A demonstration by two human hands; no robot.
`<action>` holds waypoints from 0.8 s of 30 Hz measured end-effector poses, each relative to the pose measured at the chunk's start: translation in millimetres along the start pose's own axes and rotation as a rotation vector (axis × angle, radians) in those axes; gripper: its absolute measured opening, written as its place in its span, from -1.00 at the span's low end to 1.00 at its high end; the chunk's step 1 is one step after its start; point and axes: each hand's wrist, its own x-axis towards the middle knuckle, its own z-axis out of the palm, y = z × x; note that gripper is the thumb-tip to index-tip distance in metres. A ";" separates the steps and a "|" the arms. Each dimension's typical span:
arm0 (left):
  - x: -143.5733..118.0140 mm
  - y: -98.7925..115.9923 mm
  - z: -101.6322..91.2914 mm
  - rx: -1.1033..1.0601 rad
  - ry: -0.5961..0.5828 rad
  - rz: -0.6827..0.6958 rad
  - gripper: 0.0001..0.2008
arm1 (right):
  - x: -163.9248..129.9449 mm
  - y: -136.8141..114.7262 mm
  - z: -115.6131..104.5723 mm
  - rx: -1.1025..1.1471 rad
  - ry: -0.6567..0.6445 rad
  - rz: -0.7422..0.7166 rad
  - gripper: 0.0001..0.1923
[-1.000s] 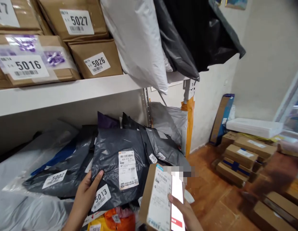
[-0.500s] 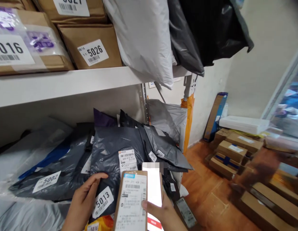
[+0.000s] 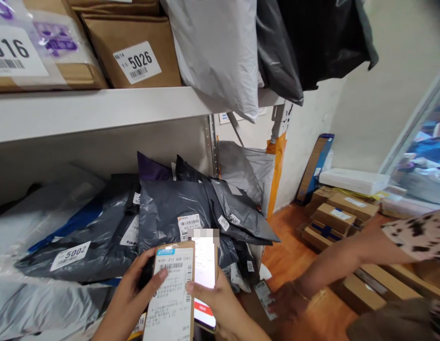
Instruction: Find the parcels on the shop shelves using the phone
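A small brown parcel [image 3: 170, 308] with a white shipping label is in front of me at the bottom middle. My left hand [image 3: 136, 291] is closed around its left side, thumb across the label. My right hand [image 3: 221, 296] grips a smartphone [image 3: 204, 265] with a lit white screen and a red bar, its thumb pressing the parcel's right edge beside it. Behind them a dark grey mailer bag [image 3: 163, 203] with a label leans on the lower shelf. Another grey mailer [image 3: 72, 253], marked 5002, lies to the left.
Boxes, one a carton [image 3: 130, 61] marked 5026, and a white bag [image 3: 220, 57] fill the upper shelf [image 3: 99, 113]. Another person's arm [image 3: 333, 260] reaches in from the right to a labelled package [image 3: 264, 298] low down. Cartons [image 3: 335, 215] stand on the orange floor.
My left hand has left the grey mailer and taken the parcel's left side. Parcel and phone have shifted left. Another person's arm has come in from the right.
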 end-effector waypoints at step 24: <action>2.7 -9.1 12.4 -0.167 0.130 0.067 -0.48 | -48.7 -43.8 -42.4 0.009 0.518 -0.064 -0.24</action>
